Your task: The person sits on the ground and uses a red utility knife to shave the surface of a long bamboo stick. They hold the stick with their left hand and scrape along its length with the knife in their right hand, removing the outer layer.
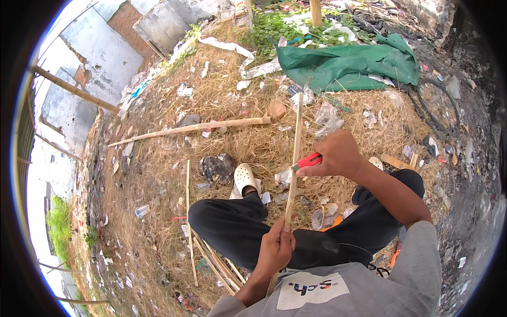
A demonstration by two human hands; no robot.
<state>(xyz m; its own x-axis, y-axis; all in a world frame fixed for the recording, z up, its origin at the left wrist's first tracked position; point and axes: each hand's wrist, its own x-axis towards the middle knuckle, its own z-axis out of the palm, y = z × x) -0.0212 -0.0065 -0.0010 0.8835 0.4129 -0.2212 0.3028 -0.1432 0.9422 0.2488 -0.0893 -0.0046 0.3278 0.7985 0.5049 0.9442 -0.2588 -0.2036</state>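
Head view: red-handled knife on a pale wooden strip

The right hand is closed in a fist around the knife's smooth handle, its short grey blade at the strip's edge. The left hand pinches the lower part of the strip, fingers wrapped about it. Slender, straight and flat-sided, the strip reaches from the lap out over brittle dry grass. More thin strips lie beside the left knee, near a rough, dark lump; beyond spreads a creased green sheet.
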